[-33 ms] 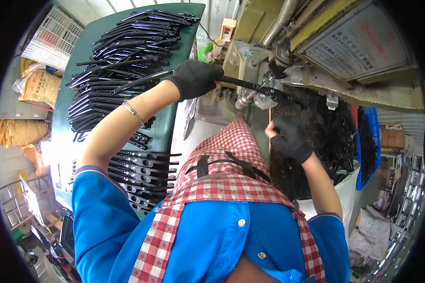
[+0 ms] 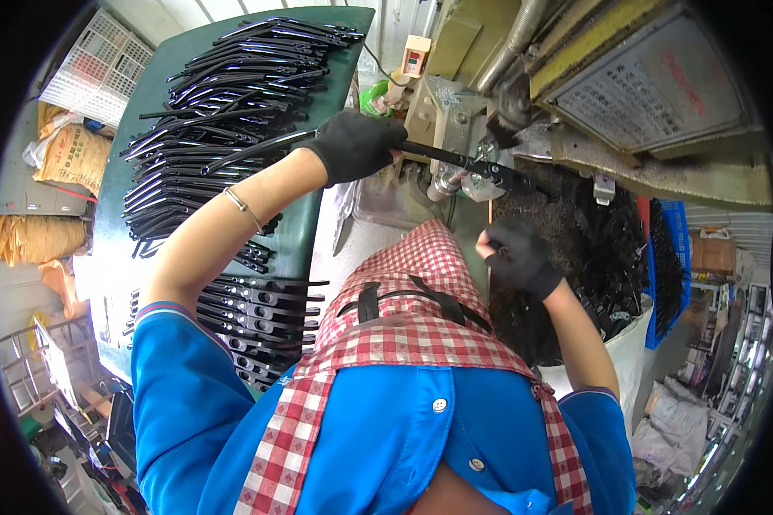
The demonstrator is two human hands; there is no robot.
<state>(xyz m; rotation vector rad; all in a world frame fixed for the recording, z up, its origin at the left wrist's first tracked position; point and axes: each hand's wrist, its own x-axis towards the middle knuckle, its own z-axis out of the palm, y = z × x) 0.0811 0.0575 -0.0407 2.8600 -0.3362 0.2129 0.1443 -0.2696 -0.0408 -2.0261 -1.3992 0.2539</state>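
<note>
My left hand (image 2: 358, 148), in a black glove, is closed around a long, bent black wiper arm (image 2: 434, 152). Its right end lies at the metal fixture (image 2: 455, 176) of a machine, and its left end reaches over the green table. Lower and to the right is my right hand (image 2: 524, 257), also gloved in black. Its fingers are curled in with the bare thumb tip against them, and whatever they may hold is hidden. It hovers beside a large container of black parts (image 2: 588, 266), apart from the wiper arm.
Many similar black arms (image 2: 232, 129) lie in rows on the green table (image 2: 322, 51) at left, with flat, holed black pieces (image 2: 258, 313) nearer me. The machine's yellow-green body (image 2: 593, 69) overhangs the upper right. A blue crate (image 2: 674, 270) stands at far right.
My right hand has shifted slightly left and down. My left hand and the wiper arm stay almost where they were.
</note>
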